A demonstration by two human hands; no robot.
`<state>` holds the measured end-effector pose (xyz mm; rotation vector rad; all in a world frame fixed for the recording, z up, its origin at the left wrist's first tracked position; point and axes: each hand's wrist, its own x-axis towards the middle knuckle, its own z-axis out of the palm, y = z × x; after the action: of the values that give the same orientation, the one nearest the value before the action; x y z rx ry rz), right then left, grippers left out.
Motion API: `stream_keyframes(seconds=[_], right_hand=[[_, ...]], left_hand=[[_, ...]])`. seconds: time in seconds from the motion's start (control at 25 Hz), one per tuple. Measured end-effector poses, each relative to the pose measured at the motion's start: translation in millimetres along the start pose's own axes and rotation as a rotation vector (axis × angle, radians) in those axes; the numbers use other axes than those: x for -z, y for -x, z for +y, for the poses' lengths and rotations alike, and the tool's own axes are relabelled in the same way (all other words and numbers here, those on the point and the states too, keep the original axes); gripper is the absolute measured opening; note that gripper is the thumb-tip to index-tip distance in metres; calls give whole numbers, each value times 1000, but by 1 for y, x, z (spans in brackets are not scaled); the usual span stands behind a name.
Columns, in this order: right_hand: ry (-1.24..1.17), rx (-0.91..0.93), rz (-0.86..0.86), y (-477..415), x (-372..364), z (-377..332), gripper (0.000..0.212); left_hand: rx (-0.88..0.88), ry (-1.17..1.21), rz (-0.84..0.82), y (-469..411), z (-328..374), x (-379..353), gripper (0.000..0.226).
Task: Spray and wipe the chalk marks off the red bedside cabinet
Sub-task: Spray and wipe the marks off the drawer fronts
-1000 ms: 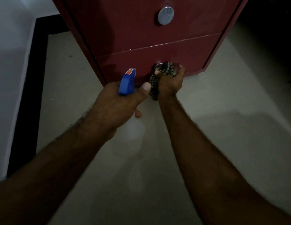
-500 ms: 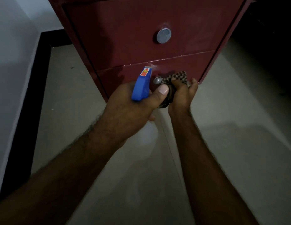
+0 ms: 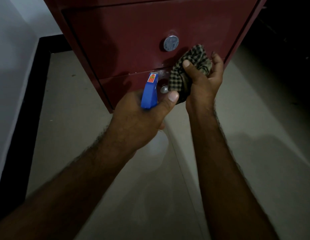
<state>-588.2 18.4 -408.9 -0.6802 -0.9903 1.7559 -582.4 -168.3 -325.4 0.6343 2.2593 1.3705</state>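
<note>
Left hand [image 3: 138, 122] wrapped round sprayer [image 3: 149, 91] neck, thumb up (bottle body hidden). Right hand [image 3: 202, 84] bunches checked cloth [image 3: 187, 73], thumb on top, against red cabinet [image 3: 124, 40], beside lower knob [image 3: 164, 89].

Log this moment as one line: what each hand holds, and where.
left hand: grips blue spray bottle | right hand: grips checked cloth | place: right of upper knob, contact with cabinet unclear

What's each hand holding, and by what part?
Left hand grips the bottle at its neck, under the blue head. Right hand holds the cloth, bunched in its palm.
</note>
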Motion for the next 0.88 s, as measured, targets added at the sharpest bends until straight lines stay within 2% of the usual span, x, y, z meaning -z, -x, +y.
stream_keyframes(seconds=[0.2, 0.36, 0.48, 0.56, 0.68, 0.76, 0.88], right_hand=[[119, 78, -41, 2, -11, 3, 79], [424, 341, -144, -2, -33, 2, 93], [629, 594, -153, -7, -44, 10, 88], [685, 653, -122, -9, -46, 17, 82], [764, 710, -158, -10, -49, 22, 74], [706, 701, -177, -13, -50, 20, 71], [460, 457, -35, -17, -56, 12, 71]], left_hand=[[-8, 20, -17, 1, -4, 6, 41], [21, 12, -20, 3, -9, 10, 49], [38, 4, -14, 4, -11, 16, 49], [47, 0, -8, 3, -12, 18, 42], [34, 1, -1, 4, -13, 21, 43], [28, -1, 5, 7, -13, 22, 45], [17, -13, 3, 8, -12, 21, 48]])
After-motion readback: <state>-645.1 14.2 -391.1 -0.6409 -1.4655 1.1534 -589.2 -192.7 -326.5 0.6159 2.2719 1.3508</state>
